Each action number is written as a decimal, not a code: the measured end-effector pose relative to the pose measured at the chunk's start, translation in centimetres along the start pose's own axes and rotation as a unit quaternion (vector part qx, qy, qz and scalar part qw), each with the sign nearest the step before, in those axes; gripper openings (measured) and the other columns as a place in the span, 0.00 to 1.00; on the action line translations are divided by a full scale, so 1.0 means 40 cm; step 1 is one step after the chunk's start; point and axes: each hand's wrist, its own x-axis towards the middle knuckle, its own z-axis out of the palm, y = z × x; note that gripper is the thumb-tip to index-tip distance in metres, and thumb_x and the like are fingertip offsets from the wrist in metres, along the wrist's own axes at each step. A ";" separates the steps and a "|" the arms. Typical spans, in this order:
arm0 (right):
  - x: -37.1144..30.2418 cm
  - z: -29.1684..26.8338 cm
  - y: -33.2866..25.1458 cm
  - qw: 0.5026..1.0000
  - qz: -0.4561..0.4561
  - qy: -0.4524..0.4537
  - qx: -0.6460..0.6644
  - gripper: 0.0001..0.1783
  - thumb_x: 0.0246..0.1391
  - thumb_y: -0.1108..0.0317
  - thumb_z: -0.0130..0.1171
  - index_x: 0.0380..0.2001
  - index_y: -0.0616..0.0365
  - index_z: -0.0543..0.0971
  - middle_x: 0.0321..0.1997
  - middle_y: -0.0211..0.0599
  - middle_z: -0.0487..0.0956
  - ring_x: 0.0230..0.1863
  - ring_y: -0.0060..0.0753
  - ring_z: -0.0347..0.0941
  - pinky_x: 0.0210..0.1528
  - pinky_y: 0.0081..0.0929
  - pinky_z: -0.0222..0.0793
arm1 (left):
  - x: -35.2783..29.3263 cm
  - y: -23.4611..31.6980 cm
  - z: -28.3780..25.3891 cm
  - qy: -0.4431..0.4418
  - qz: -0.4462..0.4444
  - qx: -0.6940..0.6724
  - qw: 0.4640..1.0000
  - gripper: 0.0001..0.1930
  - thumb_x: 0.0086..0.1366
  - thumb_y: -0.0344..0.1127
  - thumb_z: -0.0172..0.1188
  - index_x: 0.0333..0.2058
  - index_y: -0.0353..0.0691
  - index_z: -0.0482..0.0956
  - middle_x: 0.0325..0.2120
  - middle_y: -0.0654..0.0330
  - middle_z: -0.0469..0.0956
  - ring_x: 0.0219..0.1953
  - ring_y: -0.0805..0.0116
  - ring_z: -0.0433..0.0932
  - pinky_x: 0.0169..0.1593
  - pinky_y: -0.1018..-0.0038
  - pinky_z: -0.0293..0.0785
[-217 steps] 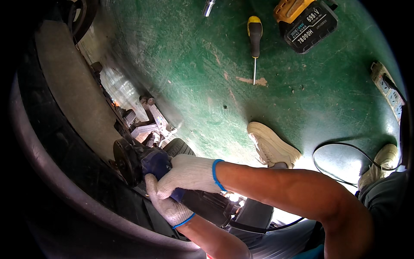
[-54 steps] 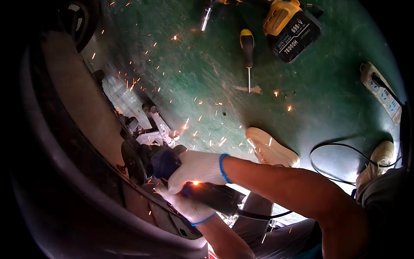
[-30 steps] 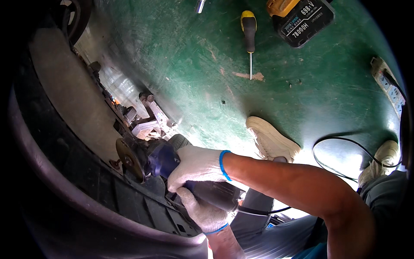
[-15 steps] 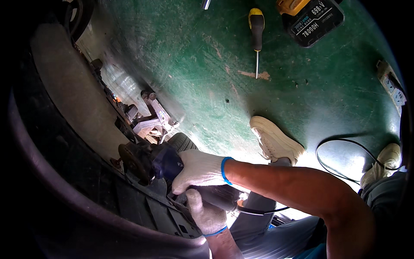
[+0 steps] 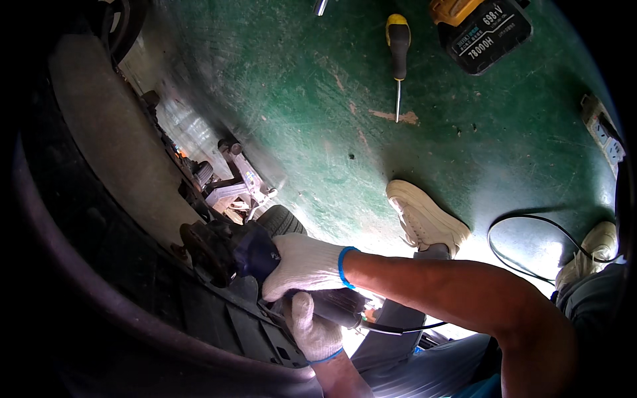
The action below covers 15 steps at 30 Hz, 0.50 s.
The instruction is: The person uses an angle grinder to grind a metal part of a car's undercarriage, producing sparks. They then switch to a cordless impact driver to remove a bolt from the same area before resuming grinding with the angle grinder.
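A corded angle grinder (image 5: 255,252), dark blue at its head with a black body, lies against the dark wheel-arch liner (image 5: 192,325) of a vehicle. My right hand (image 5: 308,262), in a white knit glove with a blue cuff, is wrapped over the grinder's head. Below it, my left hand (image 5: 315,331), gloved the same way, closes round the black rear body with its thumb up. The round disc end (image 5: 206,254) faces left, close to the vehicle's edge. Its fingers are partly hidden behind the tool. A black cord (image 5: 391,328) runs out of the grinder's rear.
On the green floor lie a yellow-black screwdriver (image 5: 399,56), an orange-black battery pack (image 5: 488,36) and a metal tube end (image 5: 320,6). A floor jack (image 5: 242,179) stands beyond a tyre (image 5: 282,219). At right are a power strip (image 5: 605,136), looped cable (image 5: 494,242) and a shoe (image 5: 424,219).
My left hand has shifted slightly left along the grinder's body. The right hand keeps its hold, and the grinder stays nearly in place.
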 end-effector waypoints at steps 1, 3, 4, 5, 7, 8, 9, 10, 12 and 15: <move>0.003 0.002 0.002 1.000 -0.002 0.000 -0.003 0.24 0.30 0.60 0.72 0.26 0.74 0.83 0.20 0.52 0.78 0.25 0.42 0.77 0.32 0.40 0.72 | -0.003 0.005 0.007 0.005 0.001 0.004 1.000 0.40 0.69 0.56 0.67 0.68 0.33 0.66 0.63 0.48 0.74 0.63 0.52 0.75 0.66 0.50 0.72; 0.003 0.003 -0.001 1.000 -0.001 -0.005 -0.005 0.23 0.30 0.61 0.71 0.26 0.74 0.83 0.20 0.52 0.78 0.25 0.42 0.77 0.32 0.40 0.72 | -0.004 0.002 0.002 0.020 0.004 0.002 1.000 0.40 0.69 0.56 0.67 0.68 0.33 0.66 0.62 0.48 0.74 0.63 0.53 0.76 0.65 0.51 0.74; 0.001 0.002 -0.008 1.000 0.003 -0.012 -0.005 0.23 0.30 0.61 0.71 0.26 0.74 0.83 0.21 0.52 0.78 0.25 0.42 0.77 0.32 0.40 0.72 | -0.002 -0.005 -0.009 0.030 0.005 -0.005 1.000 0.41 0.69 0.57 0.67 0.68 0.33 0.65 0.62 0.48 0.74 0.63 0.53 0.76 0.64 0.51 0.74; 0.002 0.003 -0.011 1.000 0.007 -0.019 -0.004 0.23 0.29 0.61 0.71 0.26 0.74 0.83 0.21 0.52 0.78 0.25 0.42 0.77 0.32 0.40 0.72 | -0.001 -0.010 -0.016 0.042 0.007 -0.013 0.999 0.41 0.70 0.57 0.67 0.68 0.33 0.65 0.62 0.47 0.74 0.62 0.53 0.76 0.64 0.51 0.75; 0.003 0.005 -0.009 1.000 0.002 -0.013 0.001 0.23 0.29 0.61 0.71 0.26 0.74 0.83 0.21 0.52 0.78 0.25 0.42 0.77 0.32 0.40 0.73 | -0.002 -0.003 -0.001 0.045 0.007 -0.022 0.999 0.38 0.68 0.53 0.69 0.65 0.30 0.68 0.58 0.48 0.76 0.59 0.54 0.77 0.64 0.54 0.74; 0.000 0.004 -0.010 1.000 -0.001 -0.008 0.004 0.23 0.29 0.62 0.71 0.26 0.74 0.83 0.21 0.52 0.78 0.25 0.42 0.77 0.32 0.40 0.73 | -0.001 0.003 0.011 0.045 0.006 -0.026 0.999 0.37 0.67 0.51 0.69 0.63 0.28 0.69 0.55 0.48 0.77 0.58 0.55 0.78 0.64 0.56 0.74; -0.004 0.002 -0.014 1.000 0.000 -0.005 0.005 0.23 0.29 0.62 0.71 0.25 0.74 0.83 0.21 0.52 0.78 0.25 0.41 0.77 0.32 0.40 0.73 | -0.001 0.006 0.011 0.040 0.004 -0.028 0.999 0.37 0.67 0.51 0.69 0.63 0.28 0.69 0.55 0.48 0.77 0.58 0.55 0.78 0.64 0.56 0.73; -0.003 0.002 -0.015 1.000 0.001 -0.006 0.006 0.23 0.29 0.62 0.71 0.25 0.74 0.82 0.21 0.52 0.78 0.25 0.41 0.77 0.32 0.40 0.73 | -0.001 0.006 0.004 0.038 0.004 -0.029 0.999 0.36 0.67 0.50 0.70 0.63 0.29 0.69 0.56 0.48 0.77 0.58 0.55 0.78 0.65 0.56 0.73; -0.004 0.001 -0.019 1.000 0.002 -0.008 0.005 0.22 0.29 0.62 0.70 0.25 0.74 0.82 0.21 0.52 0.78 0.24 0.41 0.76 0.31 0.39 0.73 | -0.001 0.006 0.005 0.039 0.009 -0.033 0.999 0.36 0.67 0.50 0.70 0.63 0.29 0.69 0.56 0.48 0.77 0.59 0.54 0.78 0.65 0.56 0.73; -0.006 0.000 -0.021 1.000 0.007 -0.019 -0.003 0.23 0.31 0.61 0.71 0.27 0.73 0.82 0.22 0.52 0.79 0.26 0.41 0.77 0.33 0.39 0.73 | -0.002 0.009 0.021 0.047 0.021 -0.041 0.998 0.35 0.67 0.49 0.70 0.63 0.29 0.69 0.57 0.48 0.77 0.59 0.54 0.77 0.66 0.55 0.73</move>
